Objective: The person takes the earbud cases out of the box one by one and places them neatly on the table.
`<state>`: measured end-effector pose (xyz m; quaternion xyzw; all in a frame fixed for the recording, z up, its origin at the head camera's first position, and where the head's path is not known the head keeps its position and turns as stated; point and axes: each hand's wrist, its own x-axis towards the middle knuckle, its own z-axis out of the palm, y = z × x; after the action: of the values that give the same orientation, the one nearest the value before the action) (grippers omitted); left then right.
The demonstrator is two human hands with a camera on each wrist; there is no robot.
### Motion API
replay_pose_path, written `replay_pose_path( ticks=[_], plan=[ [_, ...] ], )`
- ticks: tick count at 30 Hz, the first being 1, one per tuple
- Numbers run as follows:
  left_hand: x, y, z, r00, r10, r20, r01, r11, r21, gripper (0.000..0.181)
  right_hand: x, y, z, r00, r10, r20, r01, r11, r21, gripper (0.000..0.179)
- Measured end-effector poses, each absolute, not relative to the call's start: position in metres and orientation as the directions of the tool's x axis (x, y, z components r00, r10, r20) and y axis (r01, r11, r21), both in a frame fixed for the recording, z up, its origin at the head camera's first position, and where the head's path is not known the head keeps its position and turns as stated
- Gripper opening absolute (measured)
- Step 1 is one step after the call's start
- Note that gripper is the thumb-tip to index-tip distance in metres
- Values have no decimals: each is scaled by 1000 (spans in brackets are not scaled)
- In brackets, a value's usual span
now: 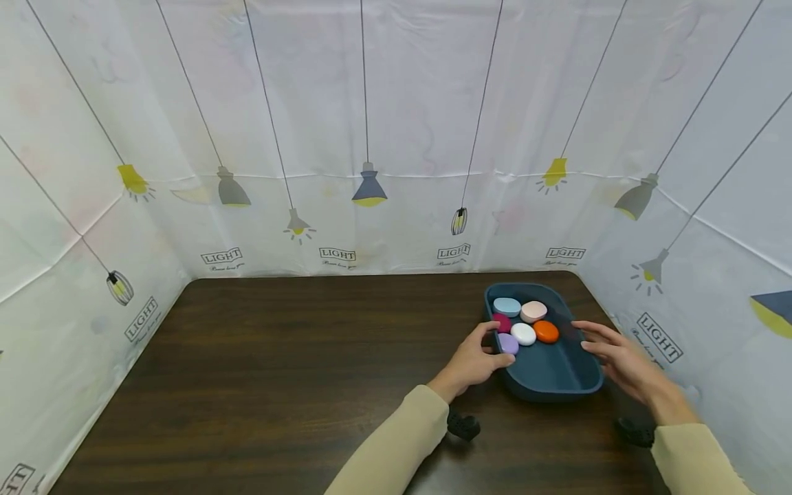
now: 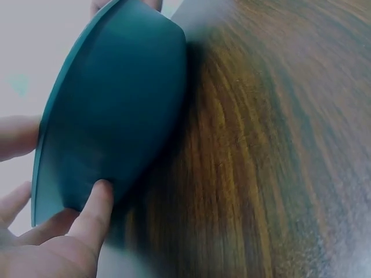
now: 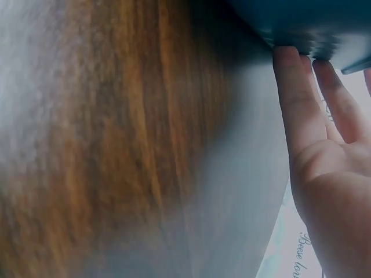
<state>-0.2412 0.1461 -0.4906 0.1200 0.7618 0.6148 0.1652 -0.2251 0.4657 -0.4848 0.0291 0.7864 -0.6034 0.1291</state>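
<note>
In front of me I have a table [image 1: 278,385] of dark brown wood, its grain streaked from side to side. Its far edge runs straight between two softly rounded corners, and its left edge slants out toward me; the near edge is beyond my view. By the far right corner, close to the right edge, sits a dark blue tray [image 1: 551,375] with rounded corners. Its far end nears the far edge; shadow hides whether its whole base touches the wood.
</note>
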Motion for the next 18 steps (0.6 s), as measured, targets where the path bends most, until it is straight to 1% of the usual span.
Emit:
replay_pose_path(
  ticks=[8,18],
  plan=[
    [-244,139,-490,-920,376,-107,-30,205,978,62,-229,458,-484,-963,-116,-242,205,264,-943,65],
    [-243,133,-487,-917,375,-133,-60,200,978,67,-228,450,-484,-965,-118,-235,198,263,-944,65]
  ],
)
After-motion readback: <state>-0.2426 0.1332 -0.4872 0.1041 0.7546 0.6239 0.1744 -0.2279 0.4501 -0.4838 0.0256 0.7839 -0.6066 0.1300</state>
